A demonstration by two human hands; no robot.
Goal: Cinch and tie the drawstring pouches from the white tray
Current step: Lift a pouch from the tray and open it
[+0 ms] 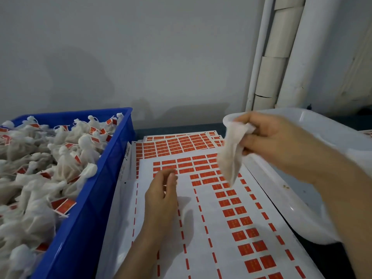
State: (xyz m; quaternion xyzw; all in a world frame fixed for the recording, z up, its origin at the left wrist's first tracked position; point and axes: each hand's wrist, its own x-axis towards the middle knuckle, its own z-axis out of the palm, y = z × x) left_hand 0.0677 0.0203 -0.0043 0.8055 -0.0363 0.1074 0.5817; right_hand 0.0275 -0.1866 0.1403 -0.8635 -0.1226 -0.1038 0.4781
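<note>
**One pouch in hand above the sheets**

The right hand [281,141], right of centre, pinches a limp white pouch [231,158] by its bunched top. The pouch's body hangs free over the sticker sheets [221,228]. The left hand [161,196], lower centre, hovers with loosely curled fingers and holds nothing visible. The cloth looks thin, light and soft, likely to sag and twist, so the neck seems the best hold. The white tray [330,125] rim crowds the right and the blue crate [84,218] wall the left. Open room lies between them.
</note>
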